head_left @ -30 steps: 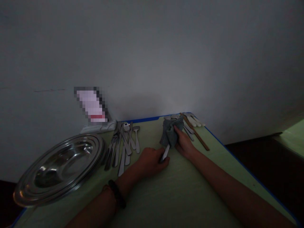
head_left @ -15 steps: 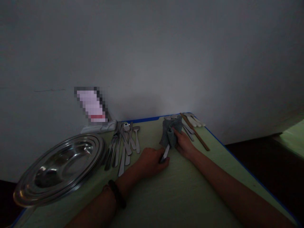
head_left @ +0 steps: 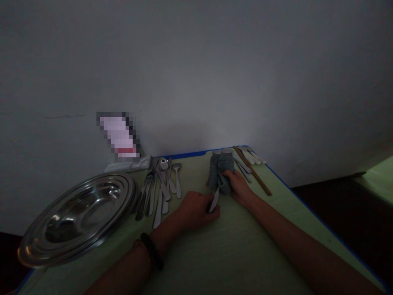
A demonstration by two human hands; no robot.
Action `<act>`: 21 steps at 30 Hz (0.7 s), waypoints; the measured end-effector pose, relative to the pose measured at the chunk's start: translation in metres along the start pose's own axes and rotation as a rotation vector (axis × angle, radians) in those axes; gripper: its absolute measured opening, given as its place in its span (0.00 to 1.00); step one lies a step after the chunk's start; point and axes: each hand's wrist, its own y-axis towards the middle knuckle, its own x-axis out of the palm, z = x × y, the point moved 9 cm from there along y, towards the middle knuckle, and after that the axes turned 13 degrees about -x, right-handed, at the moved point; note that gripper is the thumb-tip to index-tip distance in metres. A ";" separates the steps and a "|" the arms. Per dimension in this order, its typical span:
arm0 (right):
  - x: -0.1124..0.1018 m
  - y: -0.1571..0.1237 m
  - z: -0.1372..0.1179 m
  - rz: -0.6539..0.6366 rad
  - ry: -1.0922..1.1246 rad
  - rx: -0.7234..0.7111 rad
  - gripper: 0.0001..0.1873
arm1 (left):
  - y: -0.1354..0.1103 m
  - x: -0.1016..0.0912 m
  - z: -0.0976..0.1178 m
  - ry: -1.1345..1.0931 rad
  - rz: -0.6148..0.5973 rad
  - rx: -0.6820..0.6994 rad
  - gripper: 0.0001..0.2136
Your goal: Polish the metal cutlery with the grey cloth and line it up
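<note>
Near the middle of the table, my left hand point(head_left: 196, 208) is closed on the flat metal handle of a piece of cutlery point(head_left: 215, 200). The far end of this piece is covered by a grey-green cloth point(head_left: 225, 162), so its kind is hidden. My right hand point(head_left: 241, 186) grips that cloth around the cutlery, thumb pressed on top. Just beyond and right of the cloth lie metal spoons point(head_left: 244, 167), partly covered by it. A loose pile of metal cutlery point(head_left: 158, 186) lies left of my left hand, with a spoon point(head_left: 177, 176) at its right side.
A stack of shiny oval metal dishes point(head_left: 82, 217) stands at the left. Behind it, a blurred-out phone-like screen point(head_left: 118, 137) leans by the wall above a white object point(head_left: 127, 164). Brown chopsticks point(head_left: 254, 174) and white-handled cutlery point(head_left: 250, 155) lie far right. The green table point(head_left: 233, 250) has blue edging.
My right hand and the cloth have shifted slightly, and the cloth's folds lie differently over the cutlery. My left hand keeps its hold in nearly the same place.
</note>
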 end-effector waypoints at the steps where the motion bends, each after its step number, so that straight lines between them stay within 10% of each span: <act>1: 0.001 0.000 0.000 -0.005 0.004 -0.005 0.07 | 0.000 0.000 0.000 0.000 -0.001 -0.003 0.11; 21: 0.009 0.002 -0.002 -0.087 0.061 -0.056 0.16 | 0.000 0.003 -0.003 -0.033 -0.005 -0.032 0.11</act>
